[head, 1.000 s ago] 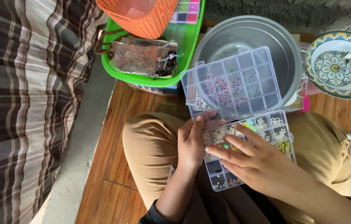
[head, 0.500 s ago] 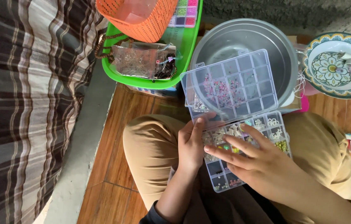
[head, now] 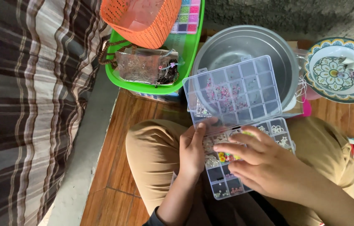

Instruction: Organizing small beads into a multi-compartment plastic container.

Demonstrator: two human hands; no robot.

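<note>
The clear plastic bead organiser lies open across the person's lap, its lid tipped up toward the big metal pot just behind it. The left hand clasps the organiser's near-left edge, thumb over the rim by the hinge and fingers curled under the side. The right hand lies flat over the middle compartments, fingers loosely spread and pointing left, fingertips touching the small beads; whether it has pinched one I cannot tell. Yellow and pale beads show just beside those fingertips. Left of the pot sits a green tray carrying a crinkled clear packet of tangled strings, with an orange basket resting on its far part and a second, small bead box of pink and green squares tucked beside the basket. Right of the pot stands a patterned floral plate. A brown checked blanket lies well left of the pot
</note>
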